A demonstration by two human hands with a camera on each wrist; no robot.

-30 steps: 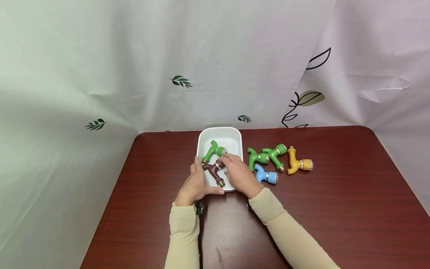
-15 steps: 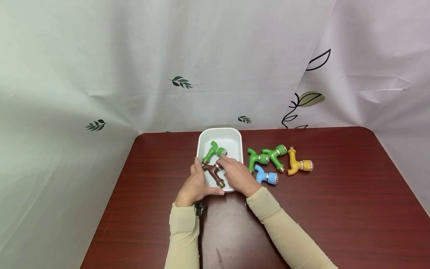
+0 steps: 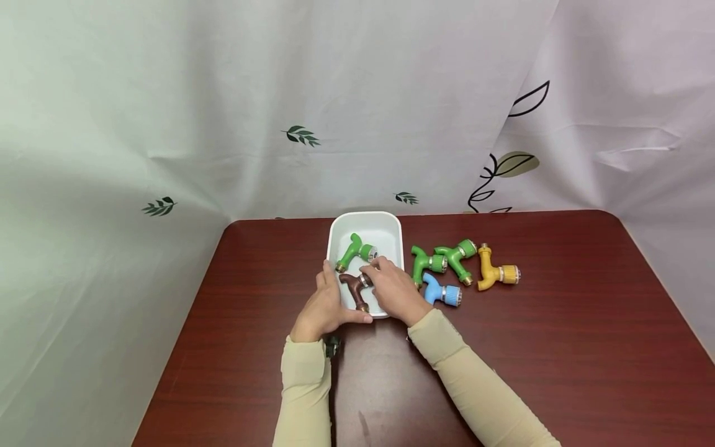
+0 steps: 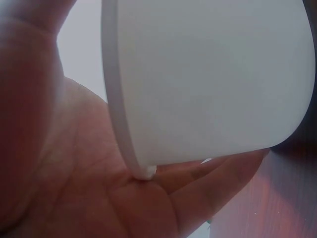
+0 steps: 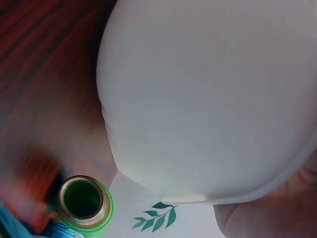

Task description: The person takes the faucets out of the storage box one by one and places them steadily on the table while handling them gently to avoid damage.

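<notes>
A brown tap (image 3: pixel 355 287) lies in the near part of a deep white plastic tray (image 3: pixel 393 233). My right hand (image 3: pixel 395 290) reaches over the tray's right wall and pinches the tap's knob end, partly hiding it. My left hand (image 3: pixel 324 308) holds the tray's near left corner, its fingers along the left side and its thumb along the front rim. Beyond the brown tap, a green tap (image 3: pixel 353 251) rests in the tray. In the left wrist view, the palm and fingers (image 4: pixel 218 188) lie against the tray's rim and outer wall.
Right of the tray, on the dark red table (image 3: pixel 558 347), lie two green taps (image 3: pixel 422 263) (image 3: pixel 458 257), a blue tap (image 3: pixel 438 290) and a yellow tap (image 3: pixel 490 271). A pale curtain (image 3: pixel 357 124) with leaf prints hangs behind the table.
The brown tap has turned slightly in the tray, its brass threaded end swinging a little to the left. My right hand has shifted slightly left; the left hand stays in place.
</notes>
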